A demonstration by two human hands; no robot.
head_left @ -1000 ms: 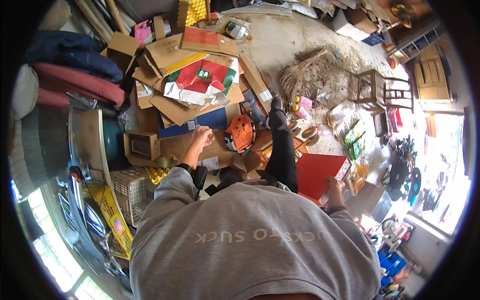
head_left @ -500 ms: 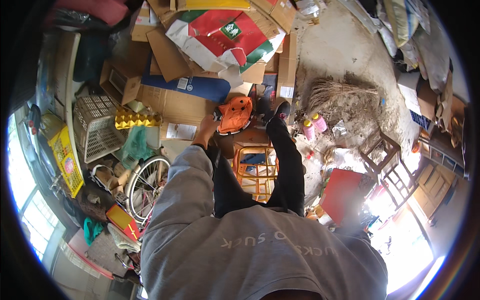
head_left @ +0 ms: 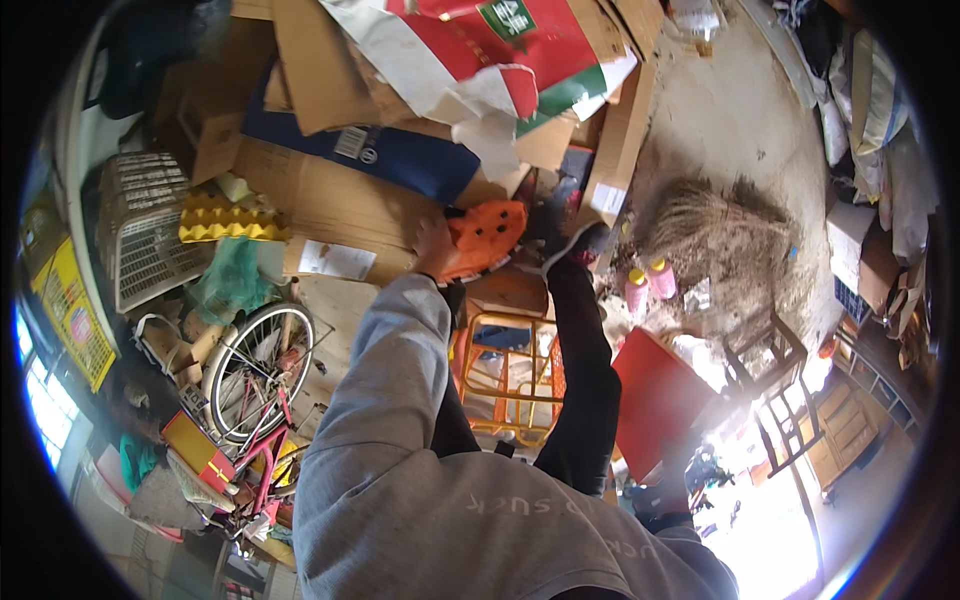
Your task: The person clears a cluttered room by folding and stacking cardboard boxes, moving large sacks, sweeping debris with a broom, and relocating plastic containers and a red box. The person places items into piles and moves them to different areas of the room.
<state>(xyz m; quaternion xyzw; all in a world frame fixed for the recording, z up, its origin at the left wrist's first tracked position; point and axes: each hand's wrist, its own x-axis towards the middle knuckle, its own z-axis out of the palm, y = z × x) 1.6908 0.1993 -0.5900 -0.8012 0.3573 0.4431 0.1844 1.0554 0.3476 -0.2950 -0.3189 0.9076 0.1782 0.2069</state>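
My left hand [head_left: 434, 247] reaches forward and is closed on the left edge of an orange bag [head_left: 490, 236] with dark spots. The bag is above brown cardboard [head_left: 345, 212], beside my shoe [head_left: 585, 243]. My right hand [head_left: 674, 490] is low on the right, smeared by glare, by the lower edge of a red board [head_left: 655, 395]. Its fingers cannot be made out, nor whether they grip the board. Between my legs stands an orange-yellow metal frame [head_left: 512, 375].
Flattened boxes and a red-and-white carton [head_left: 480, 50] are piled ahead. To the left are a plastic crate [head_left: 155, 235], a yellow egg tray [head_left: 235, 215] and a bicycle wheel [head_left: 258, 370]. On the right are pink bottles [head_left: 637, 292], a twig broom [head_left: 710, 220] and a wooden stool [head_left: 775, 360].
My head view has shifted. The orange bag is tilted differently in my left hand. The red board appears farther left and larger, closer to my leg.
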